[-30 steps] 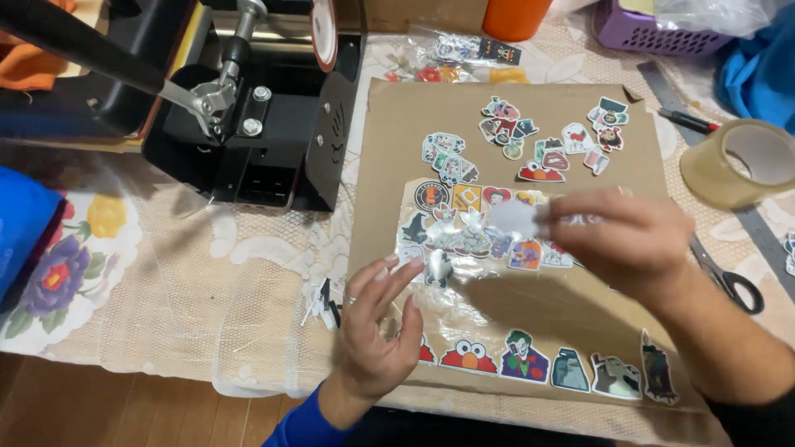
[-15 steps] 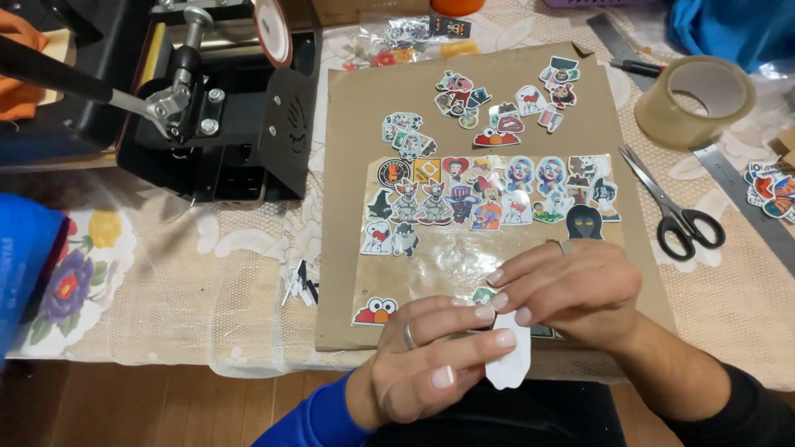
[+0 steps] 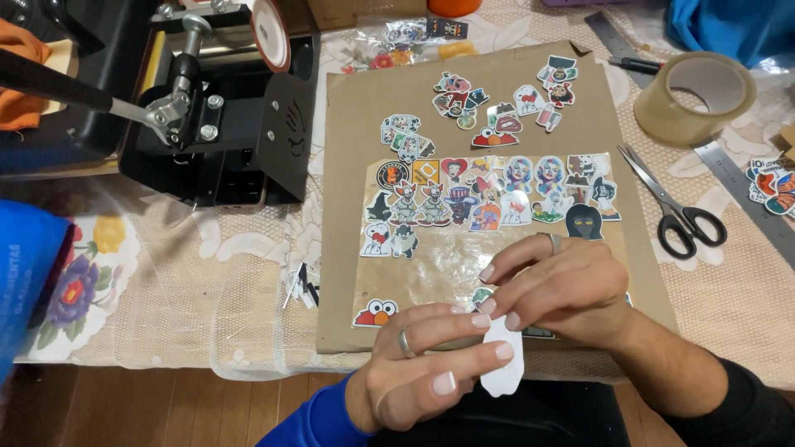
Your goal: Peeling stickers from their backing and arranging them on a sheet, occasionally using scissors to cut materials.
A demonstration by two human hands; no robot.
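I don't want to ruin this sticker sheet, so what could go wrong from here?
Both hands pinch the white sticker backing at the table's near edge; it could tear, crease or drop to the floor. The right hand hovers over the clear film, so a wrist might smudge it or shift the stickers already laid. The left hand hides part of the backing.

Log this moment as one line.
left hand: holds white sticker backing | right hand: pinches its top | behind: stickers on clear film, cardboard sheet

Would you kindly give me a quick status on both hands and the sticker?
Left hand and right hand both pinching white sticker, near table edge. Sticker sheet on cardboard just ahead. Nothing between hands and sheet.
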